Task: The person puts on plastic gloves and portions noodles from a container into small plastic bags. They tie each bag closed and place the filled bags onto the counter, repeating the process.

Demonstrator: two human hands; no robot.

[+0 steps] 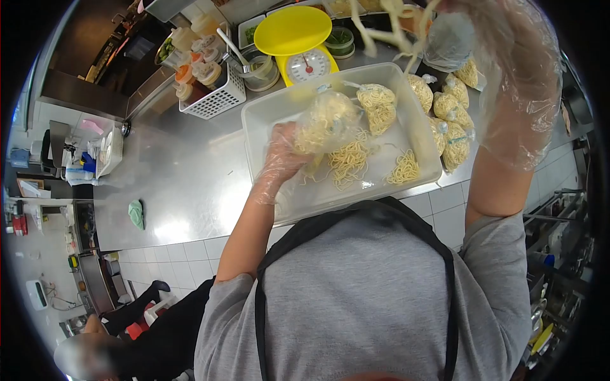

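My left hand (pixel 283 152), in a clear plastic glove, grips a clear bag of noodles (pixel 327 120) over a translucent tub (pixel 418 136). My right hand (pixel 464 7), also gloved, is raised at the top right, partly cut off by the frame's edge. Pale noodle strands (pixel 397 25) hang blurred from its closed fingers. Inside the tub lie loose noodles (pixel 348 162), a smaller loose heap (pixel 405 168) and a tied bag of noodles (pixel 377 108).
Several tied noodle bags (pixel 452 111) sit right of the tub. Behind it stands a yellow scale (pixel 308 66). A white basket of bottles (pixel 216 101) is to the left, and a green cloth (pixel 136 214) lies on the steel counter (pixel 184 159). Another person (pixel 146 336) is at lower left.
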